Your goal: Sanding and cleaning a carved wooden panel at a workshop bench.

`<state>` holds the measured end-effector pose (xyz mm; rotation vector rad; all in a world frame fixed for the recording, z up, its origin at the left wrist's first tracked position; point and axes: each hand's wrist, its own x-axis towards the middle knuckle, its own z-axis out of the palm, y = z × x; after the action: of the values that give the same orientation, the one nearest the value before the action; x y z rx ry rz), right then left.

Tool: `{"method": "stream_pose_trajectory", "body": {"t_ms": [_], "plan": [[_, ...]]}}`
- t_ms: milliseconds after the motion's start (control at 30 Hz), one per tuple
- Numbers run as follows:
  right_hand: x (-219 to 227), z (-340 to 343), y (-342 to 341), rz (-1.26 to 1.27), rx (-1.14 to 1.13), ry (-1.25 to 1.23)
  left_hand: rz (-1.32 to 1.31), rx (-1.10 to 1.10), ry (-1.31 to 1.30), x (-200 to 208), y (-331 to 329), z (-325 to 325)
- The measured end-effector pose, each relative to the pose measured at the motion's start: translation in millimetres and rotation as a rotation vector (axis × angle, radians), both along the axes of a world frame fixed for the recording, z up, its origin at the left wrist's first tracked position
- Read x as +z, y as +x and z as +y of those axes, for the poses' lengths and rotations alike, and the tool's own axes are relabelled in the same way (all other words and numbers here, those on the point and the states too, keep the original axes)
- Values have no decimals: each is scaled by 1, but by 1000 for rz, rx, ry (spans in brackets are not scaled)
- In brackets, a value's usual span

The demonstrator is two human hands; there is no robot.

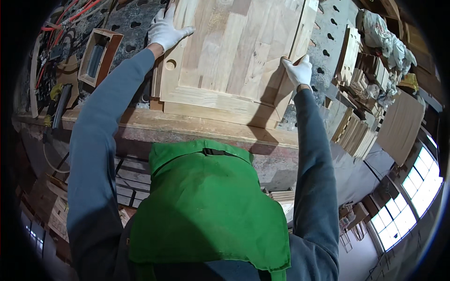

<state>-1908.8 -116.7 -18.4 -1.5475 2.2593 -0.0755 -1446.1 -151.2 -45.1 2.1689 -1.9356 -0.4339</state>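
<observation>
A large pale panel of glued wood strips (234,51) lies on top of a stack of similar boards on the workbench. My left hand (166,30), in a white glove, rests flat on the panel's left edge. Across the panel, my right hand (298,71), also gloved white, grips its right edge near the lower corner. Both arms wear grey-blue sleeves and reach out over a green apron (206,206).
The perforated metal bench top (328,42) has a wooden front rail (187,126). A small open wooden box (97,55) and tools with red cables (61,28) lie at left. Stacks of wood blocks (356,70) and white rags (389,42) sit at right. Windows (412,196) lower right.
</observation>
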Motion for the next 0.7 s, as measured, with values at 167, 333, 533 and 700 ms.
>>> {"method": "stream_pose_trajectory", "body": {"t_ms": [167, 333, 533, 700], "plan": [[6, 25, 9, -46, 0, -59, -56, -168, 256, 33, 7, 65], [14, 55, 8, -169, 36, -117, 28, -178, 336, 45, 15, 121], [1, 59, 2, -97, -6, -66, 13, -128, 422, 57, 8, 124], [-10, 58, -8, -76, 25, -97, 189, -87, 410, 58, 12, 132]]}}
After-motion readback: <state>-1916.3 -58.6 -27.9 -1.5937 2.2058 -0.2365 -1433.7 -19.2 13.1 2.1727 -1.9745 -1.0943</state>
